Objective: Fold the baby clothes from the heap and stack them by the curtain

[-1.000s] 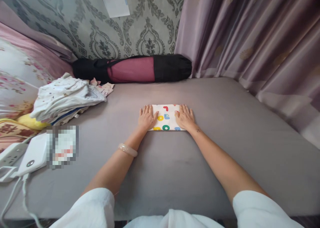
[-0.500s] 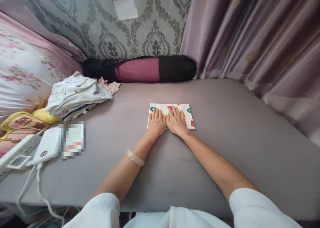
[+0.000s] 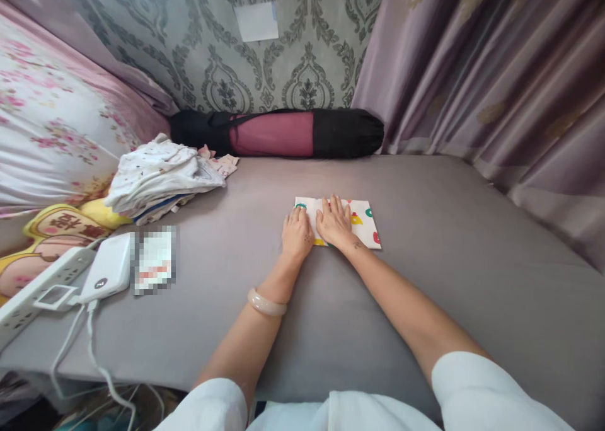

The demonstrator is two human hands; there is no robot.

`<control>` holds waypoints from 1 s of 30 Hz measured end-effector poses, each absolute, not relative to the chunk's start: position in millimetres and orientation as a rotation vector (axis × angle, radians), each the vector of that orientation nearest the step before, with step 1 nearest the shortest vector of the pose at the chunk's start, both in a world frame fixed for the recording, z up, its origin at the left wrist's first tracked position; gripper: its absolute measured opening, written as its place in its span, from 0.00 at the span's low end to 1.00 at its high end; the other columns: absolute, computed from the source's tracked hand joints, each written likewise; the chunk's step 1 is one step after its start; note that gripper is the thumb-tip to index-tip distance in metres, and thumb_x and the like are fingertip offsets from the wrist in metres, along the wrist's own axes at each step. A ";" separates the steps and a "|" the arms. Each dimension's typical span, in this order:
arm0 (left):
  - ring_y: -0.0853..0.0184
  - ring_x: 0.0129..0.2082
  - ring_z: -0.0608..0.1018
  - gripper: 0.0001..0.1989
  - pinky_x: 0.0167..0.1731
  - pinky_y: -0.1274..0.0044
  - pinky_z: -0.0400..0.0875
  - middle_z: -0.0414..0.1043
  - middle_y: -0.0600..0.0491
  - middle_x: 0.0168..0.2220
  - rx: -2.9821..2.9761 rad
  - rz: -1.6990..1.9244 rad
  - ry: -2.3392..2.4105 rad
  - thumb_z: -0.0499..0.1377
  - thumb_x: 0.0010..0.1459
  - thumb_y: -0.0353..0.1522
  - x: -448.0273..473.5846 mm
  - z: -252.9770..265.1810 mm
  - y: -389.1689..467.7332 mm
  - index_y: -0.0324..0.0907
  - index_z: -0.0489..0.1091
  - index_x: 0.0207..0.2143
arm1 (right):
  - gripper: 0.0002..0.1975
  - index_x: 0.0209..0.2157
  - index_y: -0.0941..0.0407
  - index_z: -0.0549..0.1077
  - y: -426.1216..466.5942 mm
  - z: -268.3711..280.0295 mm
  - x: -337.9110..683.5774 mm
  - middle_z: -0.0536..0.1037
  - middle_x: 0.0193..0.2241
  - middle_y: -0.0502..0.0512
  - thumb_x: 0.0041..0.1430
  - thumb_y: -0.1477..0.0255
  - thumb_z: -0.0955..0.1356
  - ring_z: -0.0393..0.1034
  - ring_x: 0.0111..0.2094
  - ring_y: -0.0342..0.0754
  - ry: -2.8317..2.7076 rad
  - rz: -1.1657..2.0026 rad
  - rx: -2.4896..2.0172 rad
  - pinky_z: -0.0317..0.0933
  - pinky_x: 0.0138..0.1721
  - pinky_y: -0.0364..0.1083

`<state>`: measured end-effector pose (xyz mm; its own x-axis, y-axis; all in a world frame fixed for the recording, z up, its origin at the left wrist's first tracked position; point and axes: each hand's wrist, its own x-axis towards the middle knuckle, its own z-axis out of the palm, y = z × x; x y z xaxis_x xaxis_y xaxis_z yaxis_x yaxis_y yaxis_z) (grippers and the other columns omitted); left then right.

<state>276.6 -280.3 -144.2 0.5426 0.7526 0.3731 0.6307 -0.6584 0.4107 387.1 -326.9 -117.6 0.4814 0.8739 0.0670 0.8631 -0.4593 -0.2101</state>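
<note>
A flat, folded white sheet (image 3: 363, 232) printed with red, green and yellow shapes lies on the grey bed cover; whether it is cloth or paper I cannot tell. My left hand (image 3: 297, 232) rests over its left edge, fingers stretched and close together. Flat on the middle of the sheet is my right hand (image 3: 334, 222), its fingers spread apart. Both palms face down, with a narrow strip of the print visible between them. Parts of the sheet are hidden under the hands.
Folded clothes (image 3: 163, 172) are piled at the left, near a floral pillow or bedding (image 3: 61, 116). A white power bank (image 3: 111, 264) and power strip (image 3: 42, 289) with cables lie closer. A black and maroon long bag (image 3: 278, 133) lies along the wall; curtains (image 3: 472, 72) hang right.
My view has turned slightly left, so the scene sits further right. Across the sheet, both hands have shifted left, the left one to its edge.
</note>
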 end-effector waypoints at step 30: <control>0.63 0.44 0.77 0.12 0.49 0.69 0.70 0.76 0.47 0.40 1.704 1.214 1.342 0.47 0.58 0.25 262.9 -136.8 -245.7 0.40 0.70 0.38 | 0.29 0.66 0.60 0.54 -295.1 -129.0 359.1 0.52 0.67 0.64 0.69 0.63 0.51 0.42 0.68 0.57 -1.527 0.089 -2.496 0.33 0.65 0.62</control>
